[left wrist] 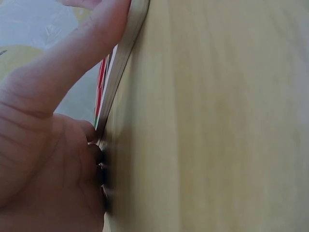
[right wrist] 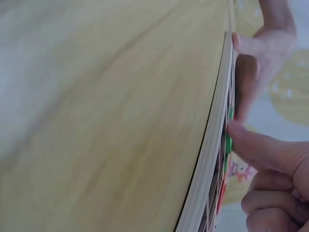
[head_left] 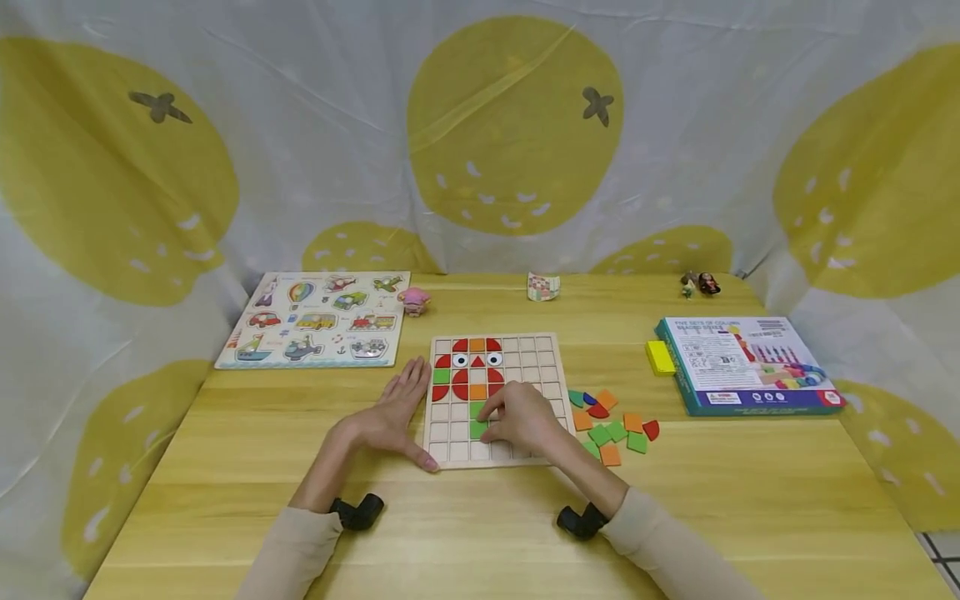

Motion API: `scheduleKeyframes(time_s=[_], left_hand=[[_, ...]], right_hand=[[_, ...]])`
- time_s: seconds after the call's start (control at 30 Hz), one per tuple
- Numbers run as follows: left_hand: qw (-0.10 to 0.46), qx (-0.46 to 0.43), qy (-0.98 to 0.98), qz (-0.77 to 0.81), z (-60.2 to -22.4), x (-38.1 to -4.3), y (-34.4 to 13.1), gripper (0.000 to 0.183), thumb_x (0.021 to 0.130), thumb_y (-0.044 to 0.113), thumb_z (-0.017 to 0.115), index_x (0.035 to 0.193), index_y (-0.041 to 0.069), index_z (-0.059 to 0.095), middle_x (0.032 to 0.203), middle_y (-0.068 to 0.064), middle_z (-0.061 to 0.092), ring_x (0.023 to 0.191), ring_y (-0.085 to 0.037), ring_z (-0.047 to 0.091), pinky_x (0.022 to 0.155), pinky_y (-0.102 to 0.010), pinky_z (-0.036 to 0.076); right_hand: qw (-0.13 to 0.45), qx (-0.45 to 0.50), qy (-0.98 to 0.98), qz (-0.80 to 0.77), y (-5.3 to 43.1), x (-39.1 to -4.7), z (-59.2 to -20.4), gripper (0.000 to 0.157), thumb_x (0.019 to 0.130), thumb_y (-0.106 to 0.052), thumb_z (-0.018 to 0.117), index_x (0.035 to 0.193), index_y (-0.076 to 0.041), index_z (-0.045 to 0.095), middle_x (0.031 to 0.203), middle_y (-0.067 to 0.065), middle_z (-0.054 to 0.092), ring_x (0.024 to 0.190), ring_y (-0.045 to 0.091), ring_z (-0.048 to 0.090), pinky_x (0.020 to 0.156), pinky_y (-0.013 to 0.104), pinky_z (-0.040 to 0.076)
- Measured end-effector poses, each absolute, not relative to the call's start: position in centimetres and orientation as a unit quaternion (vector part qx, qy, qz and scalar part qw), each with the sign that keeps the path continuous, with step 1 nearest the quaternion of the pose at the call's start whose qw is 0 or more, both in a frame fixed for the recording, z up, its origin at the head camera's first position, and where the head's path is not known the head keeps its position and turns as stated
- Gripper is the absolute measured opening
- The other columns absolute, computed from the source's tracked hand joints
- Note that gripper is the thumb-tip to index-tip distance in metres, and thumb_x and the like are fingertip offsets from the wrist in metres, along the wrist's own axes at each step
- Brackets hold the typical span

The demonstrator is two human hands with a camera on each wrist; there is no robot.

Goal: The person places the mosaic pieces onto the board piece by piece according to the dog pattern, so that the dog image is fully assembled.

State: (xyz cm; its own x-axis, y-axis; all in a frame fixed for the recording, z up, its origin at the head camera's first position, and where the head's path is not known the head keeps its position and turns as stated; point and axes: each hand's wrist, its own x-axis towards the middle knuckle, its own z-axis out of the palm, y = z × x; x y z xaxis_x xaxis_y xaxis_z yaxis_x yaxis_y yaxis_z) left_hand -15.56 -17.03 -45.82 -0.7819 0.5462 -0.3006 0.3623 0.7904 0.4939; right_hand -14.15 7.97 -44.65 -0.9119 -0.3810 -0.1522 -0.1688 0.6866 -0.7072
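Fruit-print cloth [head_left: 300,175] backs the table [head_left: 465,533] as my right hand [head_left: 522,417] pinches a green tile [head_left: 476,430] at the gridded board [head_left: 529,367] beneath; my spread left hand [head_left: 382,421] should steady it while corners align.

The pale yellow wooden table [head_left: 465,542] is evenly lit in the head view, while in the dimmer wrist views its grain is blurred, a soft shadow being cast beside the square pale wooden grid board [left wrist: 119,63] left of centre in the left, bluish haze being spread across the right's upper left.
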Motion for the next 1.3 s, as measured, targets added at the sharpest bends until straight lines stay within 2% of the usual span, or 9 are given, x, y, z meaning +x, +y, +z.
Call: scheduleKeyframes(time_s=[0.23,0.4,0.5,0.73,0.9,1.17,1.3], left_hand=[[0.229,0.247,0.915,0.221,-46.2,-15.3,-17.0,0.148,0.058,0.061,0.084,0.153,0.004,-0.013,0.16,-0.019,-0.021,0.149,-0.037,-0.019,0.121,-0.057,-0.002],[0.22,0.247,0.917,0.222,-46.2,-15.2,-16.9,0.148,0.057,0.061,0.085,0.153,0.004,-0.012,0.16,-0.019,-0.02,0.149,-0.037,-0.018,0.122,-0.056,-0.001],[0.222,0.245,0.917,0.224,-46.1,-15.2,-17.0,0.149,0.057,0.06,0.085,0.153,0.003,-0.013,0.16,-0.02,-0.02,0.148,-0.038,-0.019,0.121,-0.058,-0.002],[0.225,0.237,0.918,0.223,-45.6,-15.2,-17.4,0.149,0.056,0.06,0.086,0.153,0.004,-0.013,0.16,-0.019,-0.021,0.149,-0.036,-0.019,0.121,-0.056,-0.003],[0.227,0.239,0.918,0.222,-45.8,-15.3,-17.4,0.149,0.057,0.061,0.085,0.153,0.005,-0.014,0.16,-0.019,-0.022,0.148,-0.036,-0.02,0.122,-0.056,-0.003],[0.228,0.238,0.918,0.22,-45.9,-15.2,-17.4,0.149,0.057,0.06,0.085,0.153,0.004,-0.014,0.159,-0.019,-0.023,0.148,-0.036,-0.02,0.121,-0.057,-0.003],[0.223,0.245,0.918,0.219,-45.8,-15.4,-17.1,0.148,0.057,0.06,0.085,0.153,0.003,-0.012,0.16,-0.019,-0.021,0.149,-0.037,-0.019,0.122,-0.057,-0.002]], right_hand=[[0.144,-0.163,0.889,-0.403,9.6,-14.0,-44.6,0.014,0.075,-0.017,0.082,0.089,-0.019,0.08,0.058,-0.003,0.053,0.051,0.01,0.039,0.046,0.019,0.026],[0.103,-0.113,0.89,-0.43,14.8,-14.8,-43.7,0.016,0.081,-0.016,0.077,0.097,-0.015,0.078,0.055,-0.001,0.042,0.048,0.011,0.032,0.043,0.02,0.025],[0.105,-0.068,0.896,-0.426,18.7,-15.2,-43.8,0.018,0.083,-0.016,0.075,0.1,-0.012,0.076,0.055,-0.001,0.038,0.046,0.013,0.03,0.042,0.022,0.026],[0.147,-0.039,0.91,-0.386,23.5,-16.2,-45.0,0.019,0.083,-0.015,0.075,0.102,-0.01,0.076,0.054,-0.002,0.037,0.05,0.014,0.033,0.046,0.022,0.025],[0.156,-0.083,0.896,-0.407,24.6,-15.7,-45.0,0.022,0.08,-0.017,0.078,0.102,-0.012,0.076,0.054,-0.003,0.035,0.048,0.011,0.029,0.044,0.021,0.022],[0.255,-0.151,0.858,-0.419,25.6,-14.7,-45.6,0.022,0.075,-0.017,0.082,0.096,-0.011,0.077,0.057,-0.004,0.042,0.05,0.006,0.034,0.046,0.018,0.025],[0.269,-0.135,0.85,-0.432,26.1,-14.7,-46.0,0.023,0.075,-0.017,0.082,0.096,-0.009,0.076,0.057,-0.002,0.044,0.049,0.007,0.035,0.045,0.017,0.024]])
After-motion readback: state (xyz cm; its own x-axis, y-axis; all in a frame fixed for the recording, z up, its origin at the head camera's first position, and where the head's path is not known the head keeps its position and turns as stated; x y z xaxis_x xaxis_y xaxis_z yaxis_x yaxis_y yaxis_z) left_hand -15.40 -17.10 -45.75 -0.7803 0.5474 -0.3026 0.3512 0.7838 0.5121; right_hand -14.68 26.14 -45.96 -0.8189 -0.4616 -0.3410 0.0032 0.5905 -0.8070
